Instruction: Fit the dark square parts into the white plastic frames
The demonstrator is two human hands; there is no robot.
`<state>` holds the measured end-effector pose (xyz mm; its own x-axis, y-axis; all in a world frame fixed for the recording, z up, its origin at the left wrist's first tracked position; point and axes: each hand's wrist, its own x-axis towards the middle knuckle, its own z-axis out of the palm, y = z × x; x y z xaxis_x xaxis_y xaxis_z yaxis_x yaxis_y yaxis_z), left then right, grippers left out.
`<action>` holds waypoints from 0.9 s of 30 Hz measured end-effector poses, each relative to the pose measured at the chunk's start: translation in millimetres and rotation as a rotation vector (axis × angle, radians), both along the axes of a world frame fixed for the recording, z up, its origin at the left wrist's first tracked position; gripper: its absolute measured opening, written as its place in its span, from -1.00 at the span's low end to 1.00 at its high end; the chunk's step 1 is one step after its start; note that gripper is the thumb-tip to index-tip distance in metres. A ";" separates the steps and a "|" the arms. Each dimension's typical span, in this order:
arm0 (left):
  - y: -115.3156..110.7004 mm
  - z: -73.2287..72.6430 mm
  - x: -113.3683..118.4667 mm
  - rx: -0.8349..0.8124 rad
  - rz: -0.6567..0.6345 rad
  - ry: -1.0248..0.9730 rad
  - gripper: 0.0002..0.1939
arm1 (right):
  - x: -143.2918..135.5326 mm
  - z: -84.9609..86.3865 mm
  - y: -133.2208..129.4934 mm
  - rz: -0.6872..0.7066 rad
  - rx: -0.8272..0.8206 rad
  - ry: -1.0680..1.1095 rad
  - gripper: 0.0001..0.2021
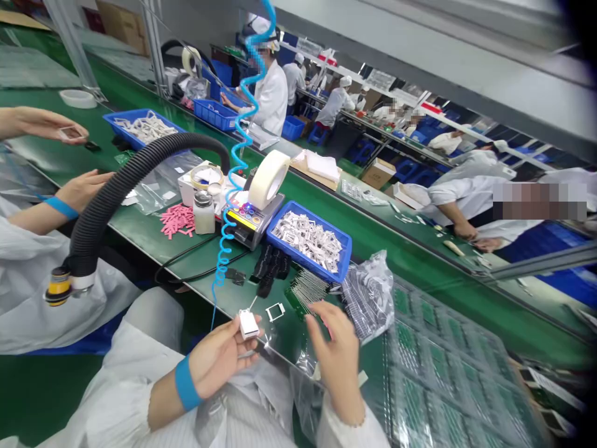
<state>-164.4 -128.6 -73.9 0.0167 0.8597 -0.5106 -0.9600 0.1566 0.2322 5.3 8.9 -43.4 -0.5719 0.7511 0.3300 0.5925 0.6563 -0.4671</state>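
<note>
My left hand [221, 356], wearing a blue wrist strap [187, 382], grips a small white square plastic part [248, 324] between thumb and fingers. My right hand [336, 354] is raised over the bench's near side with thumb and forefinger apart. A bit of pink shows by its fingers, too small to make out. Just beyond it lie green circuit boards [298, 298] with rows of pale strips. A white rectangular frame [275, 312] rests on the green bench between my hands. Black parts [269, 269] are heaped behind it.
A blue bin [347, 261] holds white frames. Left of it stand a tape dispenser [247, 227], a glass bottle [204, 214] and pink strips [177, 221]. A coiled blue hose [253, 78] and a black duct [100, 202] hang nearby. Trays [443, 373] lie right; a co-worker's hand [86, 193] is left.
</note>
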 end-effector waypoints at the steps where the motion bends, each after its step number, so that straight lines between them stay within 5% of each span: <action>1: 0.1 0.0 -1.1 -0.005 -0.004 -0.012 -0.65 | 13.0 -5.9 14.1 -0.113 -0.020 -0.071 -0.75; 6: 3.3 5.5 -2.7 0.027 -0.022 -0.025 -0.60 | 47.1 -39.1 63.4 -0.304 -0.066 -0.207 -0.69; 12: 2.4 15.3 -7.7 0.131 -0.013 0.104 -0.56 | 49.8 -50.3 82.2 -0.179 -0.134 -0.228 -0.72; 16: -1.8 22.7 -11.3 0.204 0.016 0.214 -0.59 | 43.3 -31.7 74.5 -0.202 -0.062 -0.124 -0.66; 20: -2.5 29.9 -11.3 0.249 0.003 0.323 -0.58 | 23.2 0.2 30.2 -0.172 -0.106 0.101 -0.74; 24: -1.8 34.8 -10.2 0.274 -0.017 0.359 -0.56 | -8.3 31.2 -20.4 0.228 -0.418 0.421 -0.92; 27: -3.2 36.6 -10.1 0.263 -0.004 0.339 -0.57 | -29.1 43.8 -37.5 0.443 -0.395 0.444 -0.88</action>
